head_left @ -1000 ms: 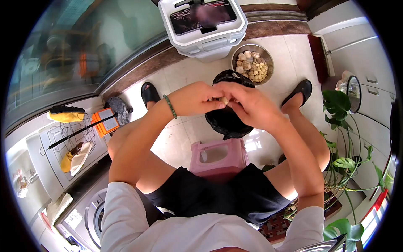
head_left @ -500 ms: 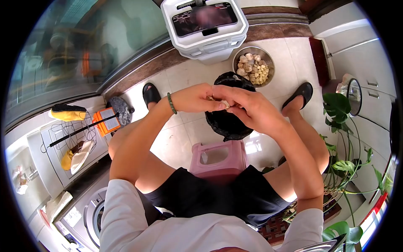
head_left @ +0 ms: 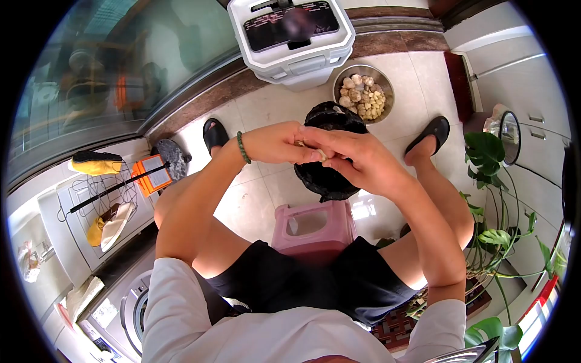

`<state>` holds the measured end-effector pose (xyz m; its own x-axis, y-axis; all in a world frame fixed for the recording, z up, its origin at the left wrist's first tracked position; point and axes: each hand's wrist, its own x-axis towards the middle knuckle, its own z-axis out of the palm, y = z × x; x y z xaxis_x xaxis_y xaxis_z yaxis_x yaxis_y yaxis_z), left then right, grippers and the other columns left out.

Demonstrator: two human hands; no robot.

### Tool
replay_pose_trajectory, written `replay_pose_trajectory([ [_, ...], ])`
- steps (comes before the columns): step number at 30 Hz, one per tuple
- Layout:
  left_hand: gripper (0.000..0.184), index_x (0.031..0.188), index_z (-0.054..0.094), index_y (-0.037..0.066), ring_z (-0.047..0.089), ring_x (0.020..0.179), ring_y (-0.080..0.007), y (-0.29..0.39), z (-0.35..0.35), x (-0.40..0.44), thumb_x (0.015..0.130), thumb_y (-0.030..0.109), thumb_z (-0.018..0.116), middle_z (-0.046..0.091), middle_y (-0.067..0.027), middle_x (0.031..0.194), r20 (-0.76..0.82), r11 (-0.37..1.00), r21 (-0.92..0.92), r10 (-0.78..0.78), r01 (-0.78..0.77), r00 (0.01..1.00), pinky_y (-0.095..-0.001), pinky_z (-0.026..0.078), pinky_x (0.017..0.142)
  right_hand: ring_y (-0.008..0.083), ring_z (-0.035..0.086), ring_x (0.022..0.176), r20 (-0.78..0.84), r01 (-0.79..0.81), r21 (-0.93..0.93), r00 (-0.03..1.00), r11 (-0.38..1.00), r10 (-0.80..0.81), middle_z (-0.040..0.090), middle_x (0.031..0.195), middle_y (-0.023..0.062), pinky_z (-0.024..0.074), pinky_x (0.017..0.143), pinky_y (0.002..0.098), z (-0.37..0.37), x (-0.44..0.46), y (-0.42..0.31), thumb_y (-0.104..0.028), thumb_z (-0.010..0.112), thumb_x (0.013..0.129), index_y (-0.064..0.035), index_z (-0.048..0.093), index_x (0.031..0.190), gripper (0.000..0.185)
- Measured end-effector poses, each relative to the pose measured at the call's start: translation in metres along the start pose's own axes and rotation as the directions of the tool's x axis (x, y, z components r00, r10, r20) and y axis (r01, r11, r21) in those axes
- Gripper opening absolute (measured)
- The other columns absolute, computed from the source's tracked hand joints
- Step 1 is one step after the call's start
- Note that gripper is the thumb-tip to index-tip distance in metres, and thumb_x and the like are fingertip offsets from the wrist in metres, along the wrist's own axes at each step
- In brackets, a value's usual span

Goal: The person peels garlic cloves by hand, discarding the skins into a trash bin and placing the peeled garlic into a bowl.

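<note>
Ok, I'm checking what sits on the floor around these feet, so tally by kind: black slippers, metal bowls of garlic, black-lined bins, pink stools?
Black slippers: 2
Metal bowl of garlic: 1
Black-lined bin: 1
Pink stool: 1
Total: 5

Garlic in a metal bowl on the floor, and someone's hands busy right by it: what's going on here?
A person's left hand and right hand meet at the fingertips, pinching a small pale piece that looks like a garlic clove. They are above a black-lined container. Beyond it, the metal bowl holds whole bulbs as well as loose pale cloves. A pink stool stands nearer the person.
</note>
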<state>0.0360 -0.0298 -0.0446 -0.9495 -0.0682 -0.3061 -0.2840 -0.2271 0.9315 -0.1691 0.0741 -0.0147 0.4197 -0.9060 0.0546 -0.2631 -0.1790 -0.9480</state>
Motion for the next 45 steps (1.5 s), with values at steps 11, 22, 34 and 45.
replay_pose_trajectory([
  [11,0.031,0.117,0.065,0.002,0.042,0.067,-0.0044,0.008,0.004,0.0,0.097,0.024,0.059,0.056,0.0045,0.078,-0.019,0.997,-0.076,-0.031,0.029,0.999,-0.0231,0.037,0.058,0.021,0.061,0.073,-0.017,0.039,-0.007,0.999,0.999,-0.039,0.056,0.083,0.0077,0.0511,0.068,0.0315,-0.001,0.0,-0.005,0.016,0.061,0.073,-0.0148,0.049,0.14,0.075],
  [22,0.029,0.109,0.065,-0.001,0.042,0.069,-0.0031,0.001,-0.003,-0.002,0.097,0.025,0.059,0.053,0.0064,0.077,-0.035,0.998,-0.064,-0.013,0.011,0.999,-0.023,0.037,0.059,0.0149,0.062,0.076,-0.163,0.058,0.113,0.986,0.992,-0.039,0.06,0.088,0.0061,0.0527,0.07,0.0277,0.003,-0.006,0.001,0.017,0.062,0.077,-0.0074,0.047,0.137,0.066],
  [34,0.027,0.105,0.066,0.002,0.04,0.062,-0.0054,0.002,-0.005,-0.002,0.097,0.025,0.058,0.046,0.0047,0.067,0.016,0.991,-0.106,-0.082,0.083,0.997,-0.0231,0.034,0.057,0.0309,0.063,0.086,-0.017,0.015,-0.104,1.0,0.994,-0.017,0.061,0.096,0.0122,0.0511,0.074,0.0374,-0.004,0.0,-0.013,0.011,0.059,0.08,-0.0121,0.051,0.135,0.06],
  [45,0.027,0.105,0.067,0.001,0.047,0.066,-0.0057,0.019,-0.004,-0.007,0.09,0.024,0.066,0.055,0.0027,0.076,0.109,0.985,-0.083,-0.144,0.154,0.983,-0.0222,0.038,0.059,0.015,0.055,0.08,-0.01,0.068,0.255,0.998,0.964,-0.067,0.051,0.088,0.0038,0.0493,0.072,0.0277,0.003,-0.007,-0.008,0.017,0.052,0.083,-0.0063,0.048,0.135,0.057],
])
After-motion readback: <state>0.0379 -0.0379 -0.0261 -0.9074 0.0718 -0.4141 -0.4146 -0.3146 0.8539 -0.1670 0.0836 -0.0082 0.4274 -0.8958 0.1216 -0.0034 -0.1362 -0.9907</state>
